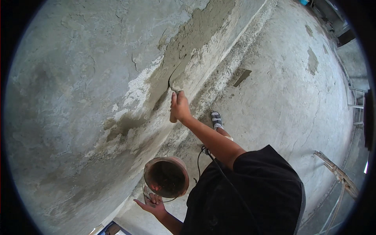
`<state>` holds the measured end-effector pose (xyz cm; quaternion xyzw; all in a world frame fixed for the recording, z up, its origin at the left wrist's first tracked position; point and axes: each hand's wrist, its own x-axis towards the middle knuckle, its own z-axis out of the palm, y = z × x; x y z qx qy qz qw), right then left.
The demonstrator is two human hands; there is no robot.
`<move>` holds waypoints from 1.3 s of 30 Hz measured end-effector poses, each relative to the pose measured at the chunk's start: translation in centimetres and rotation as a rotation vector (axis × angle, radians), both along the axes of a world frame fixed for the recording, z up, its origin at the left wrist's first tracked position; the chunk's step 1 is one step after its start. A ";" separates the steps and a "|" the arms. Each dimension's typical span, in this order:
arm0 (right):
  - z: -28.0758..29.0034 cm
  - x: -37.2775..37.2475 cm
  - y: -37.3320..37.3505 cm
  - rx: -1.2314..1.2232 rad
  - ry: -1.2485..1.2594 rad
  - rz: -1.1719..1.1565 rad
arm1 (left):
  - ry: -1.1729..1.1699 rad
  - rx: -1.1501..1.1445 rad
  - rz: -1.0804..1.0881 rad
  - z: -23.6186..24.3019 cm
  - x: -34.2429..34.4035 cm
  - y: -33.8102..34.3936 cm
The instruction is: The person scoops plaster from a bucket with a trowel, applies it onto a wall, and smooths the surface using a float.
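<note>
Head view: A person in a black short-sleeved shirt [243, 196] works at a rough grey plastered wall [78, 82], the right hand [180, 106] reaching well out over the corner where wall meets floor. That grip is clenched around a trowel with a tan handle [173, 118], its blade against the lower wall, on a damp, darker band of grey-brown mortar [196, 37] running up toward the top edge.

Nearer the body, a round, reddish-brown bucket with a thin wire handle [181, 172] tips its dark mouth upward. The left hand [154, 205] sits just below it — palm up, thumb stretched out, fingers curled by the wire; whether that grip bears the bucket's weight, one cannot tell.

A foot in a grey-and-white strapped sandal [216, 119] stands on the pale, worn concrete floor [282, 105], near a flat, dark rectangular piece [242, 78]. A thin black cable [198, 164] trails beside the shirt — and a weathered wooden frame [338, 172] leans at far right.
</note>
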<state>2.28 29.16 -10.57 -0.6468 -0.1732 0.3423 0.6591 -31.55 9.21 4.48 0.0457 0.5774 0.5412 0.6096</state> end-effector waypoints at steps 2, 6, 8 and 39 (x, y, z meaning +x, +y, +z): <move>-1.3 -1.2 -0.1 -0.128 -0.298 -0.031 | -0.002 -0.008 -0.003 -0.2 0.3 0.0; -2.7 -1.3 -4.3 -0.286 -0.174 0.071 | -0.051 0.017 -0.056 -0.8 0.9 0.5; -2.1 0.5 -5.4 -0.193 -0.103 0.057 | -0.061 0.032 -0.070 -0.9 0.9 0.5; -9.5 1.2 -14.1 -0.647 -0.436 0.445 | -0.042 0.117 -0.144 0.0 0.7 -1.9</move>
